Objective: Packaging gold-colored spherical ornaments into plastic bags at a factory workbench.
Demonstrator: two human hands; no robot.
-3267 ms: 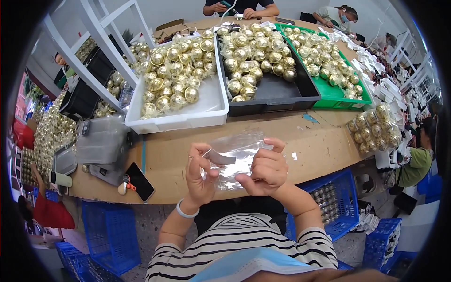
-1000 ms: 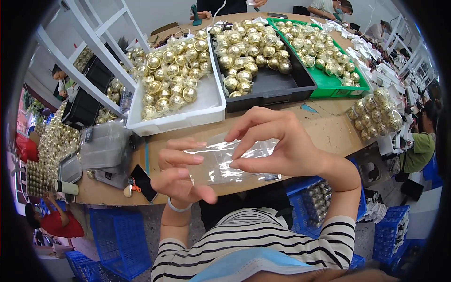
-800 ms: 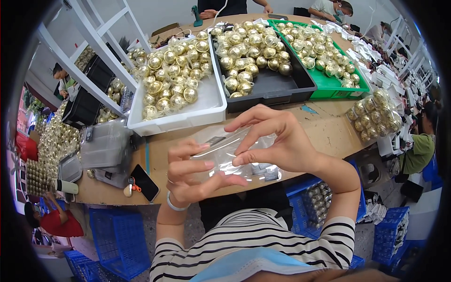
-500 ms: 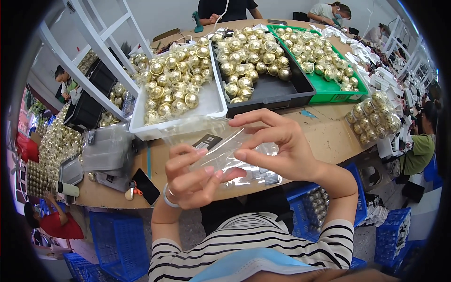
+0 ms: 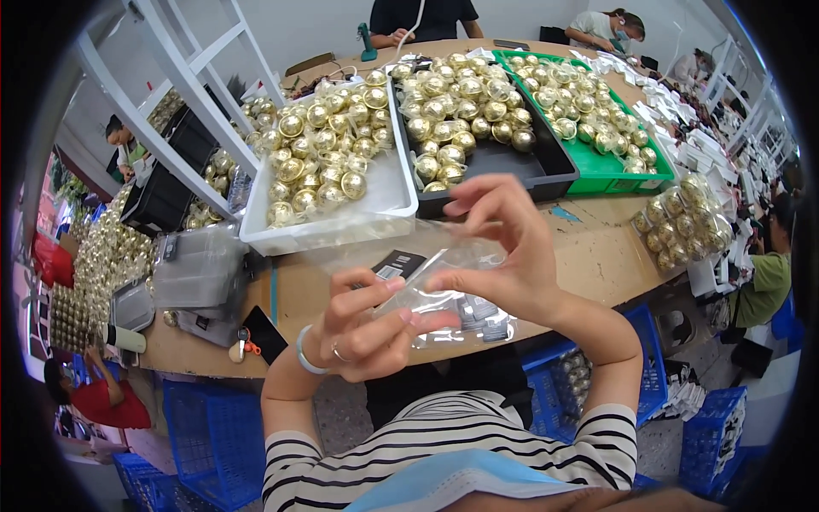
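Observation:
Both hands are over the near edge of the table, working on a piece of clear plastic packaging (image 5: 341, 247). A black label (image 5: 397, 266) with a white printed patch shows on it. My left hand (image 5: 367, 333), with a ring and a pale bracelet, pinches its near edge between thumb and fingers. My right hand (image 5: 512, 247) has its thumb against a fold of the plastic and its fingers curled over the far side; its fingertips are partly blurred. Just below the hands, a clear bag with several grey labels (image 5: 486, 324) lies at the table edge.
Beyond my hands stand a white tray (image 5: 328, 237), a black tray (image 5: 563, 175) and a green tray (image 5: 623, 181), filled with gold balls. Clear plastic boxes (image 5: 200, 273) are stacked left, near a phone (image 5: 263, 337). A pack of gold balls (image 5: 682, 224) sits right. Co-workers sit beyond.
My right hand has lifted its fingers slightly up and to the right along the plastic. My left hand keeps its pinch, and more of the black label shows. The view has shifted a little.

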